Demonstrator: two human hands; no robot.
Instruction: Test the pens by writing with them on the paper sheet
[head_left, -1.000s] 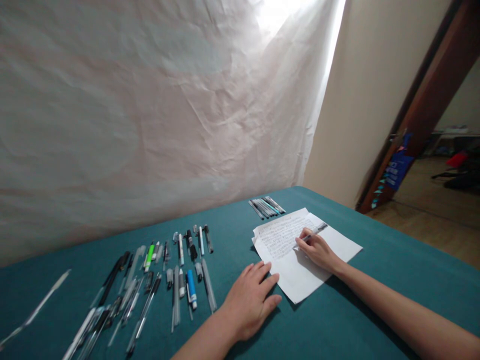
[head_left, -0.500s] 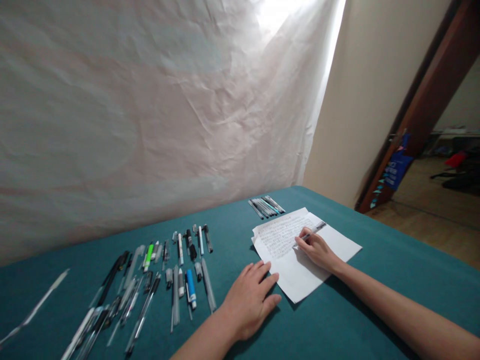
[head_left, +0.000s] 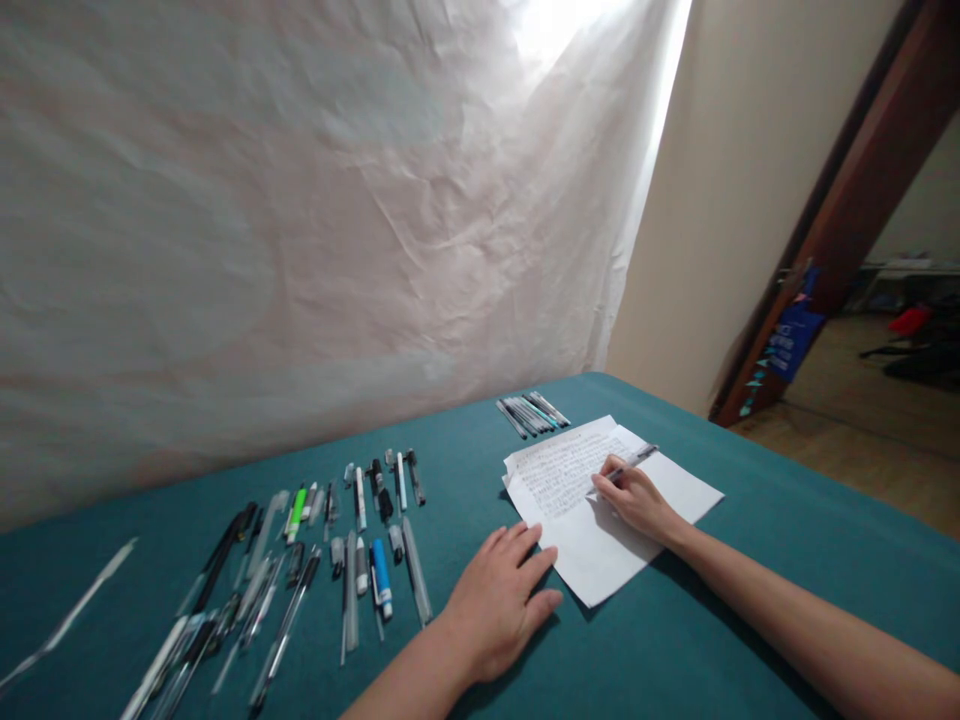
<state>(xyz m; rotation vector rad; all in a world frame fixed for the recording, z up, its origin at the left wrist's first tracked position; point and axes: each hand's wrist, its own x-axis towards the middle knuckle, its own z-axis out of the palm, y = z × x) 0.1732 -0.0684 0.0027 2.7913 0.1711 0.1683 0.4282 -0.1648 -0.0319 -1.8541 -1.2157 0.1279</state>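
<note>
My right hand [head_left: 632,498] grips a pen [head_left: 639,457], its tip down at the written lines on a sheet of paper [head_left: 592,560]. Rows of small handwriting fill the upper part of the sheet, too small to read. Beneath it lies at least one more sheet, its edge showing at the left. Flat on the table, my left hand [head_left: 506,598] has its fingers spread, and its fingertips rest at the paper's lower left edge. It holds nothing.
Pen parts, caps and barrels lie across the left of the green-covered table [head_left: 465,480], among them a green barrel [head_left: 297,515] and a blue one [head_left: 382,578]. Behind the paper is a row of slim refills [head_left: 532,414]. A pale sheet [head_left: 337,200] hangs along the back.
My right hand and the pen have shifted very slightly to the right along the writing. My left hand stays where it was.
</note>
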